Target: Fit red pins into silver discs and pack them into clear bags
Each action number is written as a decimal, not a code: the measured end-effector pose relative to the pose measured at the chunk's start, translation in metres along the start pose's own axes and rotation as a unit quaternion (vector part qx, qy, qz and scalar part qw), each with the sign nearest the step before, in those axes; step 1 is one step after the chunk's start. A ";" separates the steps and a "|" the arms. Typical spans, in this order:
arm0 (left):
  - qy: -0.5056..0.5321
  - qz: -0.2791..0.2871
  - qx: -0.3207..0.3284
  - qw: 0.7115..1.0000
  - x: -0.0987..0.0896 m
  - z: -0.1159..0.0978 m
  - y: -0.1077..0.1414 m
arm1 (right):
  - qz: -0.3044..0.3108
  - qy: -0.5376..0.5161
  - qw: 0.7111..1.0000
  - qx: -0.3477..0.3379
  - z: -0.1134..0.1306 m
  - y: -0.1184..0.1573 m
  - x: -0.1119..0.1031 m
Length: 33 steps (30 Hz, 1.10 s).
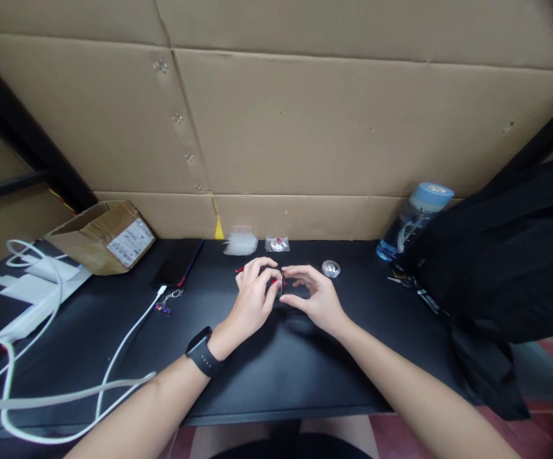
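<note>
our left hand point(256, 292) and right hand point(315, 298), fingertips pinching a thin disc point(282, 283) upright between them, above the black table point(238, 382)

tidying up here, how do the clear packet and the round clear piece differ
The packet is roughly rectangular with red showing inside; the round piece shows no red. The packet lies farther back, near the cardboard wall; the round piece lies closer to the right hand. Both look small and shiny.
</note>
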<state>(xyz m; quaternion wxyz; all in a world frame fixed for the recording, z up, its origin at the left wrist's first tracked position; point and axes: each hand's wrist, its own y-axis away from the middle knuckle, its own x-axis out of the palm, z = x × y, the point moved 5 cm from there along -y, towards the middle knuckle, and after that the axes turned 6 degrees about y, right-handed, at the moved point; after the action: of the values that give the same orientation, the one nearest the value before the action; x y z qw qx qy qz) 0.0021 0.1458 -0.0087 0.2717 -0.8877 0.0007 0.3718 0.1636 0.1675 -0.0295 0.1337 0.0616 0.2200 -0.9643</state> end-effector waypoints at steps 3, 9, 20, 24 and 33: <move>-0.015 -0.006 0.002 1.000 0.001 0.000 0.001 | -0.012 -0.009 1.000 0.023 -0.002 0.000 0.000; -0.064 -0.034 0.035 0.997 -0.001 -0.002 0.003 | -0.020 -0.038 0.996 0.080 -0.008 0.000 0.002; -0.110 -0.056 0.066 0.990 -0.007 -0.007 0.002 | 0.056 -0.036 0.990 0.124 -0.008 -0.005 0.001; -0.078 -0.055 0.052 0.994 -0.008 -0.006 0.002 | 0.064 0.031 0.995 0.074 -0.006 -0.006 -0.003; -0.101 0.040 0.054 0.993 0.001 -0.005 0.001 | 0.065 0.213 0.974 -0.029 0.013 -0.003 -0.010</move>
<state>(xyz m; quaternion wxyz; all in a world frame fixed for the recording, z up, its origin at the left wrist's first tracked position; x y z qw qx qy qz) 0.0059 0.1423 -0.0071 0.3027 -0.8289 0.0292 0.4695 0.1712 0.1671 -0.0150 0.1478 0.2762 0.2667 -0.9115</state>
